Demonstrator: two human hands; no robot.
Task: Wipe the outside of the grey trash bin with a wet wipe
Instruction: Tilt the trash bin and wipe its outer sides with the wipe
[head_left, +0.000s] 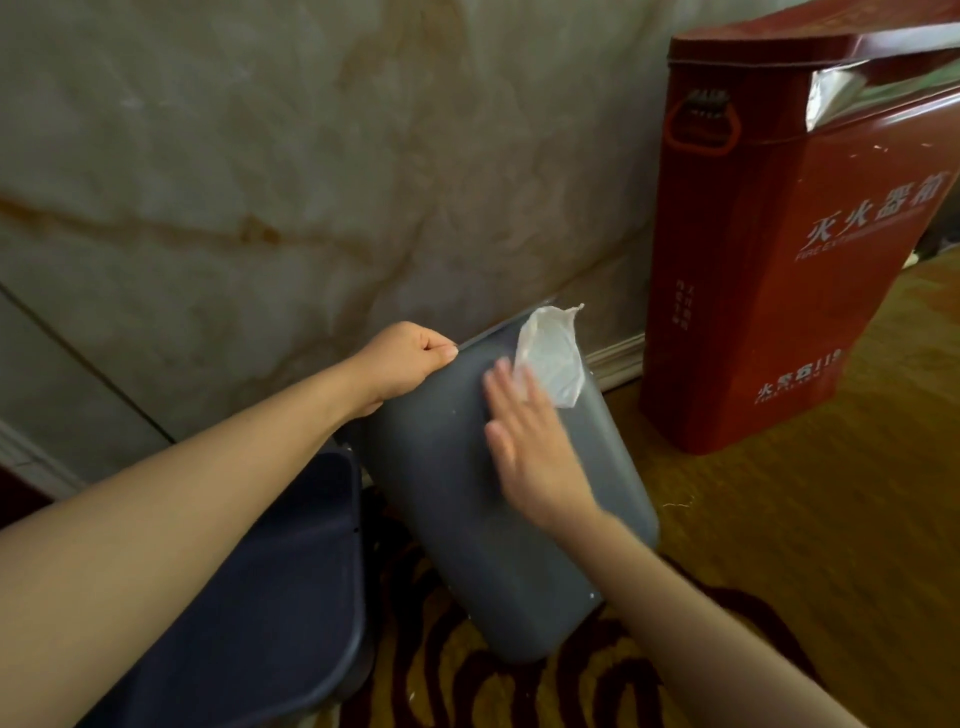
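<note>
- Grey trash bin (467, 519) sits on the floor, tipped over at a slant. Its closed bottom end points near, toward the person, and its open top end points far, toward the wall. So its long side runs from near to far, leaning a bit to the left as it goes away.
- Nearest of all, at the left, is a dark blue bin (270, 587) with a round rim, just beside the grey one.
- Under both lies a carpet (779, 467) in gold with dark red swirls. It looks soft and flat.
- Right hand (530, 452) lies flat on the bin's wide side, fingers spread and a bit blurred. Its grip is apart, pressing down and not pinching.
- Wet wipe (550, 358) is thin, white and crumpled. It sits under the fingertips and sticks out past them, up near the bin's top edge.
- I think the next rub must go along the long side, back toward the near end, since the wipe is already at the far end.
- Left hand (405, 364) is closed tight on the bin's far rim, holding it steady.
- The bin looks like smooth, hard plastic with rounded corners and a few pale specks.
- Farther off at the right stands a tall red metal box (779, 260) with white writing.
- Farthest is a shiny stone wall (260, 156) with brown veins.
</note>
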